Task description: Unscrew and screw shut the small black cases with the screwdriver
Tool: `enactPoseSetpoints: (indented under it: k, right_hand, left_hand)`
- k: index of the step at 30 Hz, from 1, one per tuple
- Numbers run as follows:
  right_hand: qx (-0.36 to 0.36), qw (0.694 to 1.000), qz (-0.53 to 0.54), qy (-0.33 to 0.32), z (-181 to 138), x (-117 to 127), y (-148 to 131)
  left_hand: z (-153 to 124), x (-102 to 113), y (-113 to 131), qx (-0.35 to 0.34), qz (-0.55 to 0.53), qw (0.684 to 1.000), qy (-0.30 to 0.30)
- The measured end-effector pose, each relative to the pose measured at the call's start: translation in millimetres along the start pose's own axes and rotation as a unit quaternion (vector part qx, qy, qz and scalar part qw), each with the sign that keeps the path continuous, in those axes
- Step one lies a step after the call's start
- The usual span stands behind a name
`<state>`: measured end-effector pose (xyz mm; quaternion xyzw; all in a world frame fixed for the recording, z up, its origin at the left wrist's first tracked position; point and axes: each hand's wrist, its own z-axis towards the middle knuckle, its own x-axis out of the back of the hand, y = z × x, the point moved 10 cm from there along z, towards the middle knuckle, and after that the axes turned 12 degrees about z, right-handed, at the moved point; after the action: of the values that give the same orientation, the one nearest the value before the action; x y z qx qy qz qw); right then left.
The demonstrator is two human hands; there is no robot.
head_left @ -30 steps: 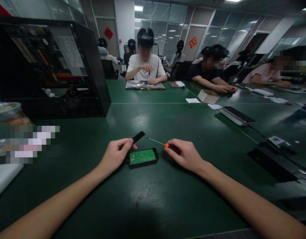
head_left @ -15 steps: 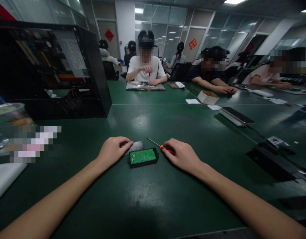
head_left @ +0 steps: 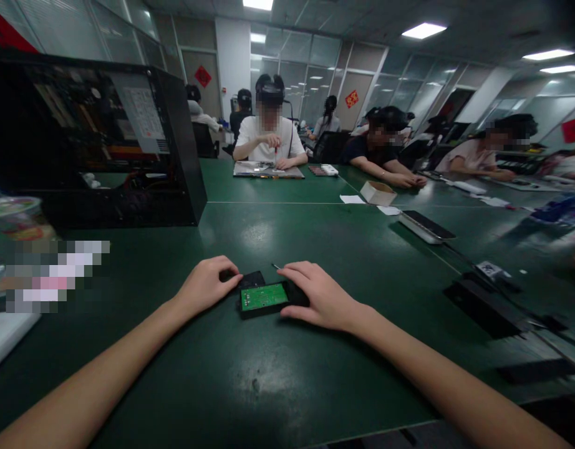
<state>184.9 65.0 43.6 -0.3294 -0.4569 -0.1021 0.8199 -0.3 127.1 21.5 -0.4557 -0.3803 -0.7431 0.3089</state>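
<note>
Green tabletop (head_left: 306,231) stretches forward from the person's hands under ceiling lights, with glass partitions at the far side of the room. Beyond the left hand (head_left: 209,284) stands a dark computer tower (head_left: 185,149) with its inner parts exposed; nearer, to that hand's left, is a clear tub (head_left: 16,215). Straight ahead of both hands, a co-worker in a white shirt (head_left: 250,134) sits bent over a flat panel (head_left: 269,170).

Between the two hands lies a shallow black case (head_left: 264,312), with a green circuit board (head_left: 264,295) face up inside. Just behind it, a flat black cover (head_left: 254,278) touches the left hand's fingertips; whether they pinch it cannot be told. The right hand (head_left: 319,295) is unclenched, thumb and fingers spread about the case's right end; contact is unclear. A thin screwdriver shaft (head_left: 275,266) shows just past its forefinger, the handle hidden. Well to the right of this hand are a black box (head_left: 484,308) and cables, and farther ahead a small carton (head_left: 378,196).
</note>
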Motion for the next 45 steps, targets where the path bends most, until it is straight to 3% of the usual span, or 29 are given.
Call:
enactPoseSetpoints:
  k: [8, 13, 17, 21, 23, 25, 28, 32, 38, 40, 42, 45]
  right_hand:
    - [-0.021, 0.998, 0.006, -0.061, 26.5, -20.8, -21.4]
    - [-0.041, 0.994, 0.098, -0.027, 19.5, -17.3, -24.0]
    - [-0.062, 0.983, 0.16, 0.068, 12.6, 19.7, -7.6]
    - [-0.135, 0.971, 0.054, 0.189, -11.8, 91.1, 50.0]
    - [-0.241, 0.943, -0.072, 0.22, -37.5, 129.6, 96.0]
    - [-0.39, 0.877, -0.198, 0.199, -75.2, 161.4, 145.8]
    - [-0.498, 0.809, -0.243, 0.195, -130.9, 196.1, 190.6]
    - [-0.59, 0.745, -0.249, 0.187, -193.8, 216.0, 220.6]
    - [-0.653, 0.703, -0.215, 0.179, -235.1, 216.2, 238.3]
    - [-0.658, 0.698, -0.206, 0.193, -236.5, 216.6, 234.9]
    - [-0.635, 0.711, -0.207, 0.219, -224.4, 217.5, 225.4]
    - [-0.526, 0.778, -0.211, 0.271, -173.7, 209.6, 198.0]
  left_hand:
    - [0.8, -3.4, -3.4, -0.009, 0.011, 1.0, 0.004]
    - [0.6, -0.2, -8.2, 0.02, 0.03, 0.999, 0.014]
    - [0.8, 6.5, -9.9, 0.044, -0.001, 0.999, 0.026]
    - [-0.1, 14.2, -13.3, 0.074, -0.058, 0.994, 0.054]
    - [-1.4, 10.4, -19.1, 0.109, -0.11, 0.987, 0.046]
    - [-2.9, 3.7, -24.7, 0.146, -0.16, 0.976, 0.033]
    - [-3.6, -3.7, -28.6, 0.181, -0.214, 0.96, 0.021]
    - [-4.0, -9.3, -31.2, 0.22, -0.278, 0.935, 0.006]
    - [-5.7, -14.8, -35.9, 0.255, -0.346, 0.903, 0.006]
    - [-6.0, -17.0, -36.2, 0.256, -0.359, 0.898, 0.01]
    - [-6.1, -17.2, -33.4, 0.25, -0.358, 0.9, 0.015]
    - [-6.2, -15.4, -19.0, 0.22, -0.337, 0.915, 0.012]
